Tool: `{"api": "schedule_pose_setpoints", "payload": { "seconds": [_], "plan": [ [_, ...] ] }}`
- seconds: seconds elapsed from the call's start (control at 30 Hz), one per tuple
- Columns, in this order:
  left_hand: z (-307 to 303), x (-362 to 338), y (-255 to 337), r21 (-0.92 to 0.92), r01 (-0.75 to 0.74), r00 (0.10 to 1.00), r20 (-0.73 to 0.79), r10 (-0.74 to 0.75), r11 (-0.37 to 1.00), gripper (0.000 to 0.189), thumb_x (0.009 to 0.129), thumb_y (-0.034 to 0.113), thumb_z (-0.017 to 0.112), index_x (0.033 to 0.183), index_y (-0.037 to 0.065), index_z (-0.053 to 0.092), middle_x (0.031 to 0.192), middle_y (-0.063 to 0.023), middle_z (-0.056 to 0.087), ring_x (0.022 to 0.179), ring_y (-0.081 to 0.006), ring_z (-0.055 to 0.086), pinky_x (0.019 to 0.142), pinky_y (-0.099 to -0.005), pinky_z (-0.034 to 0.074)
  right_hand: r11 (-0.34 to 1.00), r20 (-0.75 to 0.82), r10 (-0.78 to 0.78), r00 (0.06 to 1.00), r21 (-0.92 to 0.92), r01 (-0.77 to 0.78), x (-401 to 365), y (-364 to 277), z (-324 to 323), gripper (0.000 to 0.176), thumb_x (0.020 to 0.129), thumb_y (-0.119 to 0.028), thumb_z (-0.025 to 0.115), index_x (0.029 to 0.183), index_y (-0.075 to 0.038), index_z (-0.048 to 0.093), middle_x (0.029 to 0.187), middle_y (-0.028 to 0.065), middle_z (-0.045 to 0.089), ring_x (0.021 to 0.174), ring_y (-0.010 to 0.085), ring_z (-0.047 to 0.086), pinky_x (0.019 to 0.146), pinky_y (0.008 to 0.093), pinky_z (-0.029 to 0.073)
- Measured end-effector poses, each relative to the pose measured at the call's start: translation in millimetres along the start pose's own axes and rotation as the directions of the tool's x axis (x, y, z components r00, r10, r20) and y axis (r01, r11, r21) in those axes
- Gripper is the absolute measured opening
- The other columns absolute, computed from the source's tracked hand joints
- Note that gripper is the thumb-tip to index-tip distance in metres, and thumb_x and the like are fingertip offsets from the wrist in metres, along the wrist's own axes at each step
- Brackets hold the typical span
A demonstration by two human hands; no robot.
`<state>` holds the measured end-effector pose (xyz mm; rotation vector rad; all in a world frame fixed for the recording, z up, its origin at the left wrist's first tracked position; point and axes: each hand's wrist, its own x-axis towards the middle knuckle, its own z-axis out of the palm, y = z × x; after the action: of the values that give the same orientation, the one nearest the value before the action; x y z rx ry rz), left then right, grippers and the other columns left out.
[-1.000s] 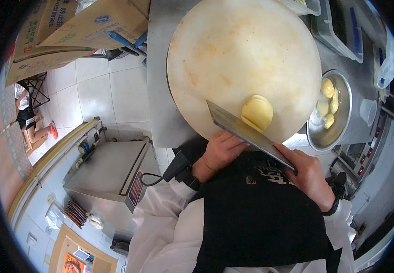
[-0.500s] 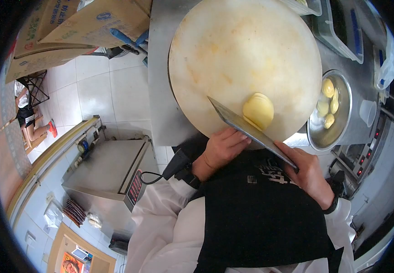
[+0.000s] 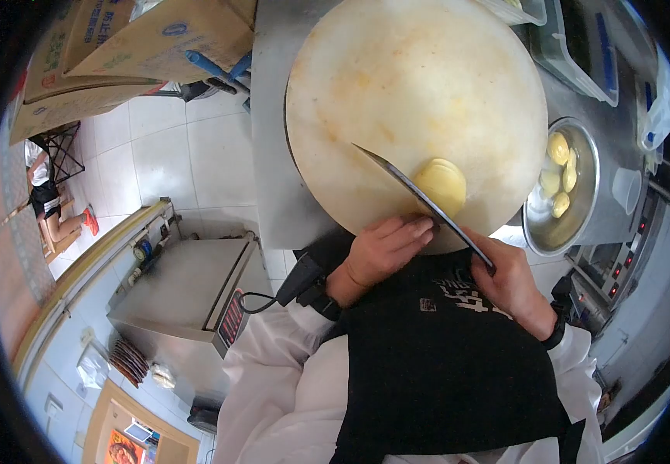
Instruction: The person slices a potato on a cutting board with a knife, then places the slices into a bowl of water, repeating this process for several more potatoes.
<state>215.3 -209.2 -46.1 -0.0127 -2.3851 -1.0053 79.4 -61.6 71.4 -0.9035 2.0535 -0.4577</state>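
"What can you read from out there?"

"From my end, the cardboard box [image 3: 122, 50] off the counter's left edge carries blue Chinese print, turned sideways and too small for me to make out fully. The black apron [image 3: 443, 379] has white characters, creased past reading. Red marks on the steel machine's panel [image 3: 230, 317] are too small for me too."

"And the surface, the room?"

"I'm looking down on a round, stained board [image 3: 404, 85] on a steel counter [image 3: 271, 185]. By the counter's near right corner sits a metal bowl [image 3: 530, 230] with yellow pieces [image 3: 557, 148] in it, and a white cup [image 3: 626, 190] just beside it. The floor [image 3: 157, 139] is pale tile; a person [image 3: 45, 182] sits far off to the left."

"Where's the food?"

"The yellow slices [image 3: 441, 184] lie overlapped near the board's near edge, right of its middle: round, smooth, pale. The knife [image 3: 426, 201] stands on edge against their near side."

"Your fingers?"

"The right hand [image 3: 509, 277] is wrapped round the knife's near end. The left hand [image 3: 385, 249] curls beside the blade; I can't tell whether its fingertips grasp anything."
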Motion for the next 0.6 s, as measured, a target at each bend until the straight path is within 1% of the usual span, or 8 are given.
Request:
{"api": "schedule_pose_setpoints", "payload": {
  "seconds": [0.1,0.23,0.3,0.37,0.43,0.53,0.6],
  "plan": [
    [-2,-2,0,-0.003,0.007,1.000,0.005,-0.007,1.000,0.016,0.068,0.007,0.066,0.084,0.006,0.064,0.097,-0.0013,0.060,0.078,-0.0140,0.059,0.061,-0.0259,0.050,0.999,-0.004,-0.039,0.999,-0.019,0.039,-9,-5,-7,0.060,0.068,0.001,0.059,0.126,-0.013,0.049,0.084,0.0179,0.060,0.074,0.0351,0.061,0.066,0.0408,0.051],
    [-3,0,0,-0.031,-0.007,1.000,0.002,0.007,0.999,0.016,0.068,0.005,0.067,0.083,0.004,0.063,0.094,-0.0032,0.060,0.082,-0.0171,0.061,0.062,-0.0277,0.052,0.998,0.030,-0.024,0.999,-0.066,0.026,-16,-8,-14,0.063,0.066,0.002,0.060,0.126,-0.012,0.048,0.083,0.0169,0.060,0.073,0.0333,0.061,0.064,0.0392,0.051],
    [-2,1,0,-0.050,0.002,1.000,-0.005,-0.002,0.999,0.015,0.068,0.005,0.067,0.083,0.003,0.063,0.094,-0.0036,0.059,0.083,-0.0176,0.061,0.063,-0.0279,0.052,0.998,0.002,-0.041,0.999,-0.038,0.041,-15,-9,-12,0.065,0.064,0.004,0.061,0.126,-0.012,0.049,0.083,0.0166,0.059,0.072,0.0323,0.061,0.062,0.0387,0.051],
    [-4,2,-1,-0.067,0.014,1.000,-0.010,-0.015,0.998,0.015,0.068,0.004,0.067,0.082,0.002,0.063,0.093,-0.0040,0.059,0.084,-0.0181,0.061,0.064,-0.0282,0.053,0.999,0.019,-0.035,0.999,-0.031,0.035,-16,-10,-13,0.065,0.064,0.004,0.061,0.126,-0.012,0.049,0.083,0.0167,0.059,0.072,0.0325,0.062,0.062,0.0385,0.051],
    [-5,4,-1,-0.060,-0.014,0.999,-0.032,0.012,0.998,0.016,0.068,0.004,0.067,0.083,0.002,0.063,0.095,-0.0045,0.059,0.086,-0.0183,0.061,0.065,-0.0284,0.053,0.999,0.036,-0.027,0.999,-0.026,0.028,-16,-11,-13,0.065,0.064,0.005,0.061,0.125,-0.012,0.049,0.083,0.0167,0.060,0.072,0.0326,0.062,0.062,0.0384,0.051],
    [-6,5,-1,-0.060,-0.007,1.000,-0.010,0.006,0.998,0.017,0.068,0.004,0.066,0.084,0.002,0.064,0.096,-0.0046,0.059,0.087,-0.0180,0.060,0.067,-0.0285,0.053,1.000,0.048,-0.006,0.999,-0.009,0.007,-16,-11,-13,0.063,0.065,0.005,0.060,0.125,-0.011,0.049,0.085,0.0173,0.060,0.073,0.0337,0.062,0.063,0.0389,0.051],
    [-4,3,-1,-0.059,-0.003,1.000,-0.006,0.003,0.998,0.017,0.067,0.004,0.066,0.085,0.002,0.064,0.096,-0.0043,0.059,0.088,-0.0178,0.060,0.068,-0.0284,0.053,1.000,0.010,-0.015,1.000,-0.008,0.015,-16,-10,-11,0.063,0.066,0.005,0.061,0.125,-0.010,0.049,0.087,0.0179,0.060,0.074,0.0346,0.061,0.063,0.0390,0.051]
  ]
}}
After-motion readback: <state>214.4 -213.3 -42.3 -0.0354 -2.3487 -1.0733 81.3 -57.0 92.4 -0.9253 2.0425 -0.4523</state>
